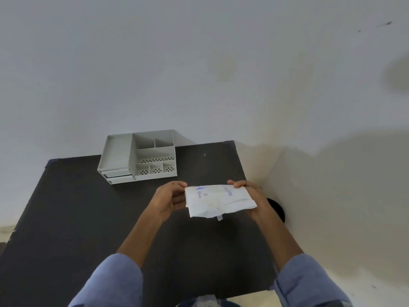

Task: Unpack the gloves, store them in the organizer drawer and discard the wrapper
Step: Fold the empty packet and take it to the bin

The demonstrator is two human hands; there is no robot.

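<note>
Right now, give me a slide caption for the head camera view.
Both hands, left hand and right hand, hold the sealed glove packet above the dark table, near the grey organizer.

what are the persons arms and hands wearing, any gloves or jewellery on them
Both hands are bare: no gloves, rings or watch show on the left hand or the right hand. The forearms are uncovered too. Each arm wears a light blue sleeve, the left sleeve and right sleeve, rolled or pushed up with a cuff fold visible on the right.

A dark table [77,218] stands against pale grey walls [199,63].
</note>
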